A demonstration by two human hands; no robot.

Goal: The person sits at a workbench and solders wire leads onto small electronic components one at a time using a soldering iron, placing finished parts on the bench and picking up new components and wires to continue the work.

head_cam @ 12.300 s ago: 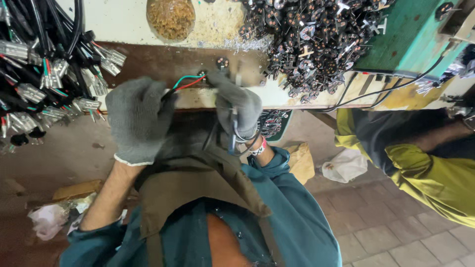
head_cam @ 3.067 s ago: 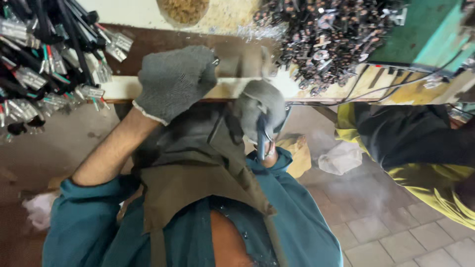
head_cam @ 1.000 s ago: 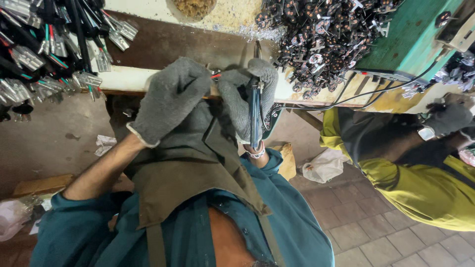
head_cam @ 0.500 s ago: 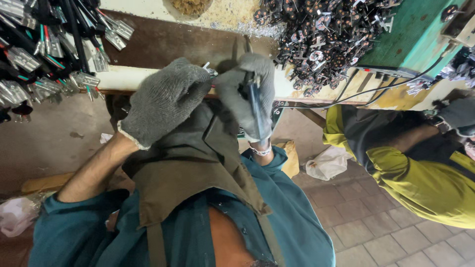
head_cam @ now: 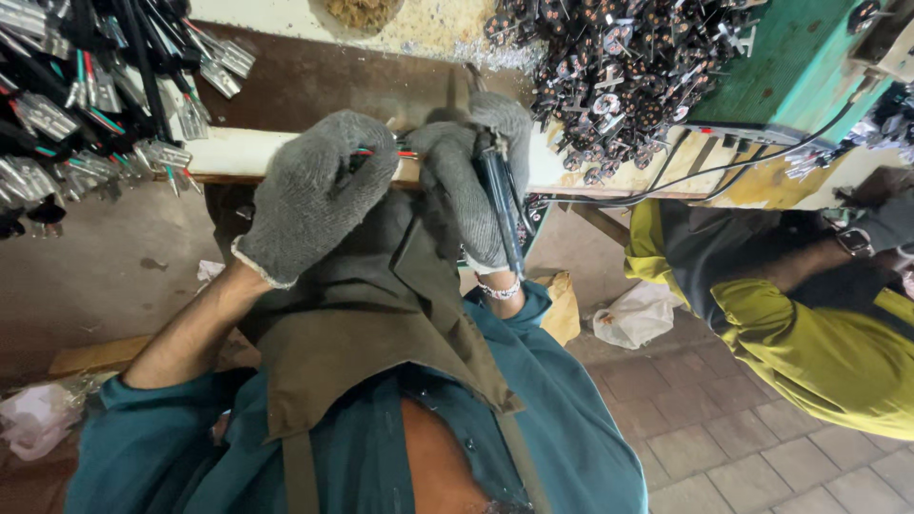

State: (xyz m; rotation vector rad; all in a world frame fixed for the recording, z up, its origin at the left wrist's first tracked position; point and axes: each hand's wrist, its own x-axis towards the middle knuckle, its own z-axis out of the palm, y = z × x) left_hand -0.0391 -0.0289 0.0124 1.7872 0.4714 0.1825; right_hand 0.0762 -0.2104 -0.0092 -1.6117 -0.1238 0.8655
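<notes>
A crumpled white bag (head_cam: 640,314) lies on the brick floor at right, a tan packet (head_cam: 562,305) beside it. The wires (head_cam: 381,152), red and green, are mostly hidden at the bench edge inside the gloved left hand (head_cam: 314,195), clenched around them. The right hand (head_cam: 471,186) is fisted on dark-handled pliers (head_cam: 500,205), handles pointing near.

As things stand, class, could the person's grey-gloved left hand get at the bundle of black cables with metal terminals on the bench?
Probably yes. The left hand sits at the bench edge, pinching red and green wires; the cable bundle lies just beside it with nothing between. It would have to release the wires first.
</notes>
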